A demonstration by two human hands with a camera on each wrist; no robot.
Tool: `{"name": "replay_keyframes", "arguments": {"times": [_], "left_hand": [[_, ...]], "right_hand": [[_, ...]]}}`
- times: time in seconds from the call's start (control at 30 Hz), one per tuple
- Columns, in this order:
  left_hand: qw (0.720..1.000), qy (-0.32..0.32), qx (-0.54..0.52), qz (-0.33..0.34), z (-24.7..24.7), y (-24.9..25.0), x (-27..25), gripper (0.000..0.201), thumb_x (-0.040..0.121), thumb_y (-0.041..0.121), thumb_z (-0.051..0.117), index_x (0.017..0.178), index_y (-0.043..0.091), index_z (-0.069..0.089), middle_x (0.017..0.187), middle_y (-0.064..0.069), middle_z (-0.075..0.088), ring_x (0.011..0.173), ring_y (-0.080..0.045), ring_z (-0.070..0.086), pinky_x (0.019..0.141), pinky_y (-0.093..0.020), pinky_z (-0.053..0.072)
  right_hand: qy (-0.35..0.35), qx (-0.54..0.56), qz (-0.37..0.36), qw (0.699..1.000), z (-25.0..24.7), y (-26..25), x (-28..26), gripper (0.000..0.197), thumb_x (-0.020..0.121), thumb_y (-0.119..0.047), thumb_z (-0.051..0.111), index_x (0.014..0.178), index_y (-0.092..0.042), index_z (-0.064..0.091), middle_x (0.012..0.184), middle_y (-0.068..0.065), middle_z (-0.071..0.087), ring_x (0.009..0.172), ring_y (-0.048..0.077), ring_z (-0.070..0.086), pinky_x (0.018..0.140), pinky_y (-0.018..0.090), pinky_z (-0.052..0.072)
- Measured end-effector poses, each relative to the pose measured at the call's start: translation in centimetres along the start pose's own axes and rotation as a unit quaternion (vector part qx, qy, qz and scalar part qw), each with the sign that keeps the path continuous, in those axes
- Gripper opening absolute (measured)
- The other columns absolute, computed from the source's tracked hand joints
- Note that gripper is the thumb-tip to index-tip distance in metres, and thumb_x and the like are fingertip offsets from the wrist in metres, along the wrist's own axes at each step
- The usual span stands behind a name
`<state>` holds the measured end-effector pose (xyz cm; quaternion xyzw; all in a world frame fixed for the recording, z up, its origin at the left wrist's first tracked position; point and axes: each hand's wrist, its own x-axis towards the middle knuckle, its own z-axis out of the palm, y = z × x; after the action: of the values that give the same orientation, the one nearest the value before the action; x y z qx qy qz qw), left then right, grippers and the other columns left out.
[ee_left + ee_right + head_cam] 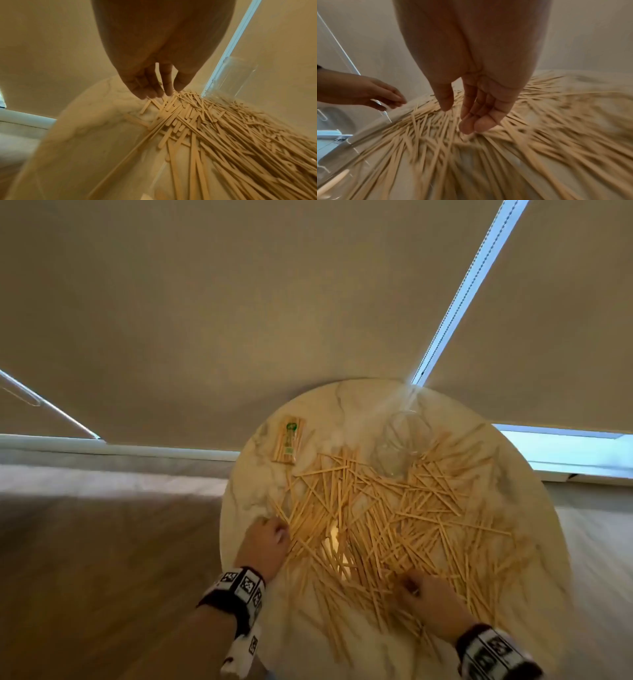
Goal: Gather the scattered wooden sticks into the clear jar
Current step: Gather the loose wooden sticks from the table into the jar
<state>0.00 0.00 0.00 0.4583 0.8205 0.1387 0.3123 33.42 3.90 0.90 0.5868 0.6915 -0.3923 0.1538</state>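
Note:
Many thin wooden sticks [383, 518] lie scattered in a loose pile over a round marble table [253, 484]. The clear jar [402, 446] stands empty at the far side of the pile; it shows in the left wrist view too, jar [231, 75]. My left hand [267, 539] is at the pile's left edge. In the left wrist view the left hand [164, 93] has straight fingers [150, 93] touching the stick ends. My right hand [418, 587] is at the near side; the right hand [456, 119] hangs relaxed, its fingertips [469, 128] brushing the sticks [428, 135], holding nothing.
A small packet of sticks [287, 443] lies at the far left of the table. Sticks reach close to the table's right and near edges. Beige blinds [239, 302] hang behind, with a wooden floor [102, 542] to the left.

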Motion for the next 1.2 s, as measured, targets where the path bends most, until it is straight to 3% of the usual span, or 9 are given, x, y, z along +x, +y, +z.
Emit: {"name": "replay_keyframes", "arguments": {"times": [0.17, 0.27, 0.4, 0.5, 0.6, 0.77, 0.87, 0.97, 1.2], "left_hand": [[0.990, -0.015, 0.108, -0.091, 2.3, 1.7, 2.6, 0.100, 0.079, 0.074, 0.064, 0.147, 0.007, 0.035, 0.142, -0.018, 0.039, 0.130, -0.036, 0.042, 0.111, -0.044, 0.035], [0.984, -0.004, 0.129, -0.122, 4.5, 3.3, 1.9, 0.121, 0.068, 0.088, 0.059, 0.152, 0.008, 0.024, 0.148, -0.015, 0.036, 0.135, -0.034, 0.038, 0.112, -0.045, 0.035], [0.985, -0.008, 0.116, -0.127, 7.6, 5.5, 1.2, 0.097, 0.088, 0.069, 0.057, 0.154, 0.010, 0.017, 0.152, -0.013, 0.036, 0.137, -0.030, 0.040, 0.111, -0.042, 0.037], [0.990, -0.033, 0.045, -0.126, 9.3, 7.0, 1.2, 0.068, 0.096, 0.041, 0.063, 0.146, 0.012, 0.028, 0.146, -0.011, 0.042, 0.132, -0.030, 0.046, 0.108, -0.039, 0.043], [0.987, -0.039, -0.074, -0.139, 10.0, 8.7, 1.2, 0.048, 0.095, 0.034, 0.063, 0.133, 0.012, 0.042, 0.135, -0.011, 0.047, 0.117, -0.031, 0.053, 0.097, -0.042, 0.050], [0.962, -0.058, -0.233, -0.130, 9.2, 10.1, 1.1, 0.062, 0.096, 0.021, 0.062, 0.149, 0.011, 0.032, 0.135, 0.002, 0.052, 0.128, -0.024, 0.056, 0.103, -0.029, 0.045], [0.953, -0.113, -0.245, -0.138, 9.0, 10.2, 1.5, 0.066, 0.085, 0.031, 0.061, 0.144, 0.013, 0.040, 0.138, -0.005, 0.055, 0.126, -0.022, 0.056, 0.109, -0.041, 0.047], [0.952, -0.134, -0.228, -0.156, 9.2, 10.2, 1.7, 0.072, 0.068, 0.044, 0.059, 0.131, 0.011, 0.046, 0.129, -0.011, 0.054, 0.113, -0.029, 0.059, 0.099, -0.048, 0.053], [0.946, -0.182, -0.227, -0.146, 8.3, 10.8, 1.0, 0.039, 0.091, 0.017, 0.061, 0.124, 0.007, 0.041, 0.119, -0.013, 0.060, 0.110, -0.031, 0.061, 0.097, -0.045, 0.053]], "right_hand": [[0.054, -0.086, 0.028, 0.994, -1.1, -7.4, 5.0, 0.038, 0.096, -0.056, 0.051, 0.103, -0.019, 0.059, 0.095, 0.000, 0.065, 0.086, 0.019, 0.062, 0.076, 0.033, 0.054], [0.052, -0.071, 0.089, 0.992, -0.2, -9.2, 5.9, 0.048, 0.091, -0.060, 0.058, 0.106, -0.015, 0.055, 0.103, 0.003, 0.064, 0.092, 0.023, 0.063, 0.080, 0.034, 0.054], [0.079, -0.027, 0.050, 0.995, 0.1, -10.4, 7.3, 0.035, 0.095, -0.046, 0.057, 0.112, -0.015, 0.054, 0.105, 0.004, 0.063, 0.094, 0.022, 0.062, 0.081, 0.034, 0.053], [0.077, 0.025, 0.022, 0.996, -0.5, -10.7, 8.1, 0.019, 0.098, -0.035, 0.052, 0.103, -0.017, 0.056, 0.090, 0.000, 0.064, 0.078, 0.017, 0.060, 0.062, 0.027, 0.046], [0.065, 0.080, 0.011, 0.995, -1.0, -10.5, 8.9, 0.020, 0.097, -0.033, 0.055, 0.104, -0.017, 0.064, 0.091, 0.001, 0.068, 0.079, 0.018, 0.063, 0.065, 0.028, 0.048], [0.034, 0.131, -0.014, 0.991, -1.9, -9.2, 9.7, 0.024, 0.098, -0.035, 0.058, 0.108, -0.016, 0.069, 0.098, 0.000, 0.069, 0.088, 0.015, 0.062, 0.076, 0.027, 0.045], [0.019, 0.159, -0.033, 0.987, -2.6, -8.9, 9.5, 0.022, 0.097, -0.036, 0.060, 0.102, -0.018, 0.071, 0.092, -0.002, 0.069, 0.085, 0.013, 0.063, 0.077, 0.030, 0.051], [0.000, 0.186, -0.038, 0.982, -2.8, -8.8, 9.6, 0.012, 0.096, -0.030, 0.064, 0.093, -0.022, 0.071, 0.090, -0.002, 0.070, 0.085, 0.014, 0.066, 0.086, 0.036, 0.056], [-0.009, 0.211, -0.086, 0.974, -3.8, -8.7, 8.1, 0.012, 0.092, -0.026, 0.069, 0.093, -0.019, 0.079, 0.083, 0.001, 0.074, 0.075, 0.016, 0.067, 0.078, 0.038, 0.057]]}}
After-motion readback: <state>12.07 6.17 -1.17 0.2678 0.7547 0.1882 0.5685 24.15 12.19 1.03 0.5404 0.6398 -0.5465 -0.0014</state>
